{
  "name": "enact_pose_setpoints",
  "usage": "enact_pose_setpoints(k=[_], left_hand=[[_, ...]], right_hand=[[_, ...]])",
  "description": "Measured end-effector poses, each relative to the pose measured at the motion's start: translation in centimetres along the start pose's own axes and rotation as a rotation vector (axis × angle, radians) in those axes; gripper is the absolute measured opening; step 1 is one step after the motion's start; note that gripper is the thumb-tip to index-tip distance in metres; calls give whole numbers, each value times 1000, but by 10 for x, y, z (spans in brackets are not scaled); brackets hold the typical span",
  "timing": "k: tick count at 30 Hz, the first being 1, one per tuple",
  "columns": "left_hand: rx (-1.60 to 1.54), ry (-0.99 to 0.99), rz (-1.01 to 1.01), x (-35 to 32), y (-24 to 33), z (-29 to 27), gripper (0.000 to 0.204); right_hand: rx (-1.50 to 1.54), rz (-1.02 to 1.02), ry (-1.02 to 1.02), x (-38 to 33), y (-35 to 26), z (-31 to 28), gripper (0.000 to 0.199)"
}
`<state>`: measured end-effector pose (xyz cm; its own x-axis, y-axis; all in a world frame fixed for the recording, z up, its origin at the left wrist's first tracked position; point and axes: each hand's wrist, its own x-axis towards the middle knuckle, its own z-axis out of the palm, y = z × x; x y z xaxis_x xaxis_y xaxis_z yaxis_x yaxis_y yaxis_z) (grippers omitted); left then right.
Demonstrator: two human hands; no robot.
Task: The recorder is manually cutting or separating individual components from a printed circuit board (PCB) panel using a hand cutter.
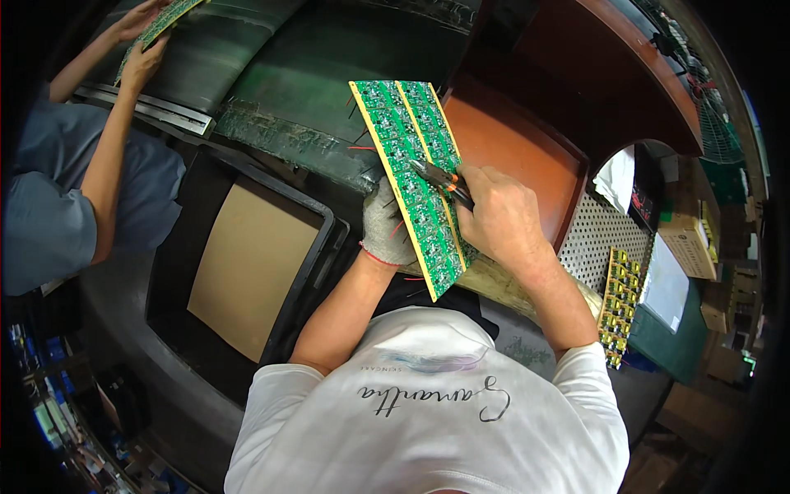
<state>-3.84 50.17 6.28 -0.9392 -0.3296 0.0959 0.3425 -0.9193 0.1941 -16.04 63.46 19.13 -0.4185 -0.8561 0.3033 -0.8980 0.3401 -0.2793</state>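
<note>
My left hand, in a light grey knitted glove with a red hem, grips a long green circuit board panel from behind; the board covers its fingers. Yellow strips edge the panel, and small components crowd its face. Red and dark wires stick out past its left side. In my bare right hand is a pair of cutting pliers with orange and black handles. Their jaw tips lie against the middle of the board's face, or just over it; whether the jaws are closed on anything is too small to tell.
Left of me stands a black crate with a cardboard sheet inside. A co-worker at the far left holds another board. A dark green work surface lies ahead, a brown tray right of it. Another populated board rests at right.
</note>
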Motion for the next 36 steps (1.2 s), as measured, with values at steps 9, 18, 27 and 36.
enact_pose_setpoints(k=[9, 18, 27, 36], left_hand=[[9, -15, -24, -1, 2, -1, 77], [-66, -81, -10, 0, 1, -5, 74], [-83, -19, -45, -3, 1, -4, 67], [-65, -45, -54, -3, 1, -4, 64]], right_hand=[[-12, 11, 27, -1, -7, -3, 19], [-6, 60, -57, -1, 4, 1, 17], [-50, 41, 39, 11, 18, 8, 15], [-33, 40, 2, 13, 20, 9, 17]])
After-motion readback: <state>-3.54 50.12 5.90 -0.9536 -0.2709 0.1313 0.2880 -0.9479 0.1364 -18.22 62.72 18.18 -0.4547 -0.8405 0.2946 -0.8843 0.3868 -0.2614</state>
